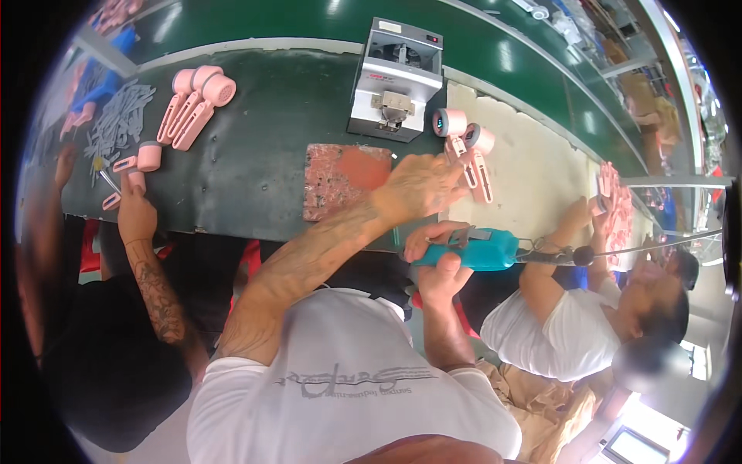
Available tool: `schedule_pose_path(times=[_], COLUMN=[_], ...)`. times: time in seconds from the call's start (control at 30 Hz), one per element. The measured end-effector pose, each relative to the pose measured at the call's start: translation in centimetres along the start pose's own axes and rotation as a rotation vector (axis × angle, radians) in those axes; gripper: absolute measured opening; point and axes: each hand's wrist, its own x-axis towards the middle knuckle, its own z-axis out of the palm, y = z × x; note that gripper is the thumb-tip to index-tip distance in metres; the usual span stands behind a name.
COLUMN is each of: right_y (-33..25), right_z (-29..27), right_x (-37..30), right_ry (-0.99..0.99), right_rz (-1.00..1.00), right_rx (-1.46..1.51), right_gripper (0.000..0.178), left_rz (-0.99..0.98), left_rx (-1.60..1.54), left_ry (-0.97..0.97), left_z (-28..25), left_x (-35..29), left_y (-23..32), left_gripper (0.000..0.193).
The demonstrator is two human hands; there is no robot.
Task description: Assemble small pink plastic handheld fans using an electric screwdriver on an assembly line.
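Note:
My left hand [421,185] reaches across to the right, its fingertips closed at the handle of a pink handheld fan [450,124]. Right beside that fan lies another pink fan [482,174] with a slotted handle. The fingers partly hide where the nearer handle ends. Close to my body, my right hand [442,267] is wrapped round a teal electric screwdriver [491,250], which lies sideways and has a cord at its right end. A worn reddish pad [340,182] is on the bench to the left of my left hand.
A grey screw feeder [396,81] stands behind the pad. Several pink fans [197,97] and a heap of grey strips [120,116] lie at the left. Co-workers sit on both sides; one person's hand [137,216] holds a pink part. More pink parts [614,205] are piled at the right.

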Motion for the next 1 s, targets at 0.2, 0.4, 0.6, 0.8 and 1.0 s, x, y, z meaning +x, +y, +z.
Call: schedule_pose_path(times=[0.2, 0.4, 0.6, 0.8, 1.0], right_y=[-0.7, -0.4, 0.0, 0.0, 0.4], right_z=[-1.5, -3.1, -1.8, 0.7, 2.9], right_x=[-1.1, -0.3, 2.1, 5.1, 9.3], right_ry=[0.002, 0.072, 0.050, -0.017, -0.043], right_rz=[0.017, 0.033, 0.020, -0.023, -0.102], right_rx=[0.006, -0.023, -0.068, -0.037, 0.047], right_gripper=[0.074, 0.076, 0.077, 0.077, 0.076], left_rz=[-0.095, -0.103, 0.147, -0.006, 0.023], left_rx=[0.027, 0.090, 0.322, 0.031, -0.069], left_ry=[-0.021, -0.148, 0.194, 0.273, 0.312], left_z=[2.8, -3.2, -5.8, -4.9, -5.6], left_x=[4.3, -2.1, -8.6, -9.9, -9.5], left_y=[-1.4, 0.8, -3.2, -4.1, -4.6], left_gripper=[0.051, 0.040, 0.032, 0.024, 0.021])
